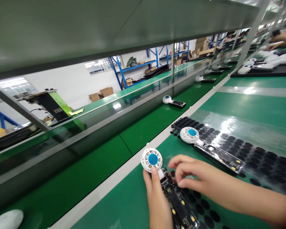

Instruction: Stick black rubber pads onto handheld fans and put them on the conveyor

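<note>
My left hand (157, 197) is closed around a small handheld fan (153, 159). The fan has a round white slotted head with a blue disc at its centre, and a dark handle showing a circuit board and yellow-white LEDs. Just right of its neck is my right hand (193, 175), fingers curled and thumb close to them; whatever lies between the fingertips, if anything, is hidden. Beyond my right hand a second fan (190, 135) of the same kind rests on a clear sheet (228, 127) covered with black round discs (259, 151).
Left of the bench runs a green conveyor belt (105, 159), where another fan (177, 103) lies and several more sit farther off. A white rounded part (8, 219) shows at bottom left. A black tray (264, 74) of white parts stands at right, near another person's hand (283, 38). A shelf (85, 31) hangs overhead.
</note>
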A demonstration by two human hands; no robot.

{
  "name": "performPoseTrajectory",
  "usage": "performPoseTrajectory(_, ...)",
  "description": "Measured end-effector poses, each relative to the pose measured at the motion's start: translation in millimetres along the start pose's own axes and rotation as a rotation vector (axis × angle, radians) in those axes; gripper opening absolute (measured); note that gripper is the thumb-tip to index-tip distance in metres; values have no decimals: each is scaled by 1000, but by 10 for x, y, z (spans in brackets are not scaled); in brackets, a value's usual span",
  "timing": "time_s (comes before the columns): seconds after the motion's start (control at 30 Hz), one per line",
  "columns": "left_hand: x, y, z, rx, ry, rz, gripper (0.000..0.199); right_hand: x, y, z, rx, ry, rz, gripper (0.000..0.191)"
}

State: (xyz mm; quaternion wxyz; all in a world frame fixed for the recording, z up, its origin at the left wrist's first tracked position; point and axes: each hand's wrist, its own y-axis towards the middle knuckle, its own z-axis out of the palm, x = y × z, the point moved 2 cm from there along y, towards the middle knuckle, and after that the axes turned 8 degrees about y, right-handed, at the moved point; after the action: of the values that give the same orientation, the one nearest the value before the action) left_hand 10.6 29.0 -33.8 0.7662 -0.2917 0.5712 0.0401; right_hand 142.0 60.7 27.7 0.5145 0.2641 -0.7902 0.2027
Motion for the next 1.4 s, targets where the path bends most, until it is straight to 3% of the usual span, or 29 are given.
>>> performPoseTrajectory(0.23,-29,-37,-21,-58,95,69,39,72,135,211,-35,-41,97,14)
performPoseTrajectory(0.77,-83,-94,31,-57,85,33,37,19,114,317,-69,-178,80,15)
performPoseTrajectory(1.2,43,-9,-8,3,-77,52,57,-57,29,385,-142,-296,46,15)
performPoseTrajectory(1.4,41,-16,14,51,-86,-9,72,-173,-45,366,-219,-26,114,46)
